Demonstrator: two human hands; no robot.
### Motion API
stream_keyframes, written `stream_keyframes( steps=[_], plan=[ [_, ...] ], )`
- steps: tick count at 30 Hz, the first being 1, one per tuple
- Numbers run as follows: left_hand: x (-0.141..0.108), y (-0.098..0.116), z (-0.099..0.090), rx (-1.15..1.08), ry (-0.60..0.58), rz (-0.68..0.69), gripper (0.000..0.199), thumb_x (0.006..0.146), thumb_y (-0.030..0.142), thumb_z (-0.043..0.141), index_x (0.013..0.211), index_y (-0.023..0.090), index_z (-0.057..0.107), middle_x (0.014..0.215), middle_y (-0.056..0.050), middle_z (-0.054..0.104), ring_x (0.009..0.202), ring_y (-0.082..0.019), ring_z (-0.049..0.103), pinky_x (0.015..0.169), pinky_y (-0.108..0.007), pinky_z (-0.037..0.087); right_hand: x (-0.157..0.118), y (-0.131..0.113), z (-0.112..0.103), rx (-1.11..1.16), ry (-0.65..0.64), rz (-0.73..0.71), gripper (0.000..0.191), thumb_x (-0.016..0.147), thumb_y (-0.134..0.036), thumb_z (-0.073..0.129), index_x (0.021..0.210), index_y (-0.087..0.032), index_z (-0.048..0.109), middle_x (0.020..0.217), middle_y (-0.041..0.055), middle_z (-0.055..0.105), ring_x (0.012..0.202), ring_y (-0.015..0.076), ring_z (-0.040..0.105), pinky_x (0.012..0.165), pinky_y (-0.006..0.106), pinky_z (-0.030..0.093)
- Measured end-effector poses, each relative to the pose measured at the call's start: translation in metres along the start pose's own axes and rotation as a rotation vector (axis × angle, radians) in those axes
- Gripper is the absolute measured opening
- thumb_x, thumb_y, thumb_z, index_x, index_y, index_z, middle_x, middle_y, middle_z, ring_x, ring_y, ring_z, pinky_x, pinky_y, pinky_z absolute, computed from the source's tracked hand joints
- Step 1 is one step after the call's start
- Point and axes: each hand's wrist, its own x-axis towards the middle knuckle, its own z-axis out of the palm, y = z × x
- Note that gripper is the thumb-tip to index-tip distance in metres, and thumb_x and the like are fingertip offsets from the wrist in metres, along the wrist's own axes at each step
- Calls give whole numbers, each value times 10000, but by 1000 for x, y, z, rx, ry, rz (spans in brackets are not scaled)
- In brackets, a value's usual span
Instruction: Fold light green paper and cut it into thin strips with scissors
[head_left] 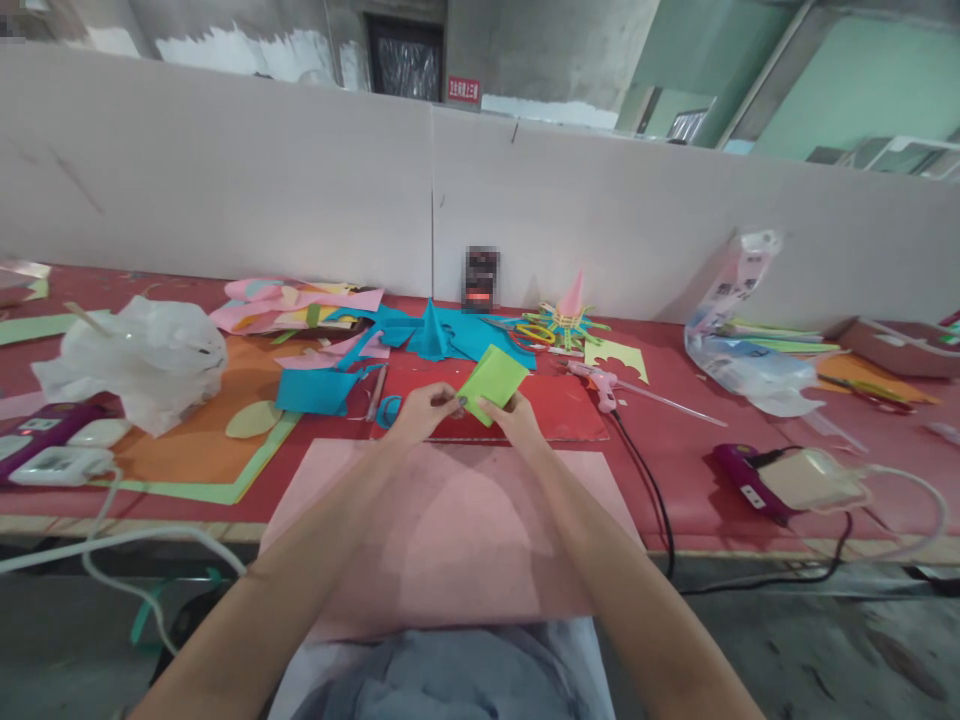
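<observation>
A folded piece of lime green paper (493,383) is held up over the red board (566,408). My left hand (429,410) pinches its left edge, and my right hand (516,415) grips its lower right side. Under my forearms lies a large pink sheet (457,540). Just behind the paper stands a blue paper cone (430,332) beside flat blue paper. Yellow-handled scissors (534,333) rest near a pink cone with a fringed green and yellow base (572,310).
A pink glue gun (600,385) with a black cord lies right of the board. Purple power strips (752,485) with chargers sit at both sides. Crumpled white plastic (150,360) and orange sheets (187,440) are at left. A white partition (300,190) stands behind.
</observation>
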Motion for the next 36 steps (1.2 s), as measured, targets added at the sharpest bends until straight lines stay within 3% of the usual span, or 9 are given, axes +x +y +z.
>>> stream_keyframes(
  steps=[4,8,12,16,19,25,36],
  plan=[
    [0,-1,-1,54,-18,-15,238,686,389,582,647,156,559,621,-13,622,625,-133,596,658,-263,473,7,-8,-16,149,138,-144,468,639,-362,666,1045,-215,485,930,32,633,817,148,597,702,274,483],
    [1,-4,-4,124,34,-13,211,683,368,583,676,157,586,643,-14,625,625,-133,588,648,-261,467,10,-8,-28,-18,224,-203,322,636,-391,658,848,-191,520,837,20,610,756,136,576,665,252,459],
    [5,-9,-11,127,215,-33,238,672,385,591,719,152,604,720,-34,634,663,-141,587,654,-266,471,7,-1,-26,-203,103,-141,300,643,-450,631,670,-171,524,681,-3,573,630,119,527,591,232,420],
    [8,-15,-16,101,323,-4,263,657,401,605,753,158,625,798,-49,647,758,-159,597,702,-272,476,3,0,-21,-256,-70,-95,309,650,-459,624,737,-164,596,725,7,607,678,138,545,620,242,426],
    [8,-17,-14,24,298,-27,273,655,402,607,771,156,626,779,-48,655,726,-161,609,658,-268,490,0,-4,-19,-260,-107,-72,369,656,-462,616,872,-163,635,823,24,636,743,160,564,655,254,437],
    [4,-8,-6,-25,248,-54,216,652,356,617,748,162,620,734,-32,667,654,-156,625,611,-267,509,-2,-4,-17,-306,-27,-18,359,655,-484,598,736,-141,667,678,16,623,640,153,547,564,243,413],
    [5,-13,-6,3,251,-26,216,679,297,603,851,171,635,781,-31,681,706,-162,639,676,-279,520,-1,-2,-15,-291,65,10,360,632,-479,616,754,-148,690,703,22,650,640,162,564,552,250,425]
  ],
)
